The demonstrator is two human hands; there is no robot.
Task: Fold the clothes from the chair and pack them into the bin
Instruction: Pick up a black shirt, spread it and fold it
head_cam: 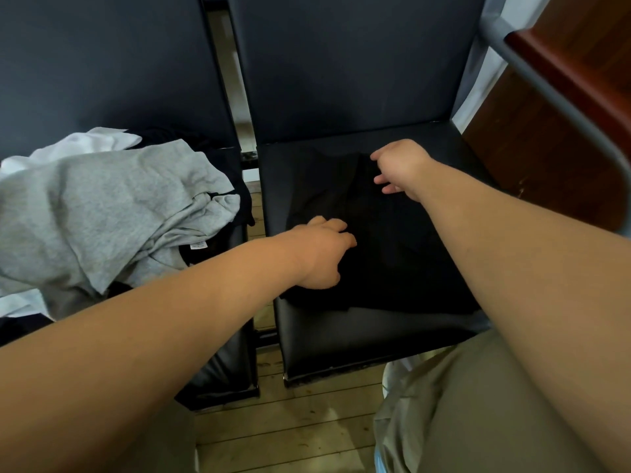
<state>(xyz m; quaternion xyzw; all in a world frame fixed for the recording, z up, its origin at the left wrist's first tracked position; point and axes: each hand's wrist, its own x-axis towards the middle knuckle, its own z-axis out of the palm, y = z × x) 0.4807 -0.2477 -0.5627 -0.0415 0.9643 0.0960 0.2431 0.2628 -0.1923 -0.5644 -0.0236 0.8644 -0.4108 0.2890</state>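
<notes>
A black garment (392, 254) lies partly folded on the seat of the right black chair (358, 339). My left hand (324, 254) rests on the garment's left part with its fingers curled into the cloth at a fold edge. My right hand (399, 162) is at the garment's far edge, fingers bent down and pinching the fabric there. On the left chair (225, 373) sits a heap of clothes: a grey shirt (102, 206) on top, a white piece (102, 141) behind it and black cloth underneath.
Both chairs have tall dark backrests. A reddish wooden cabinet (563, 124) and a grey metal bar (546, 80) stand to the right. Wooden floor boards (290, 435) show below. My khaki-clad legs fill the lower right; a whitish rim (392, 373) peeks out beside them.
</notes>
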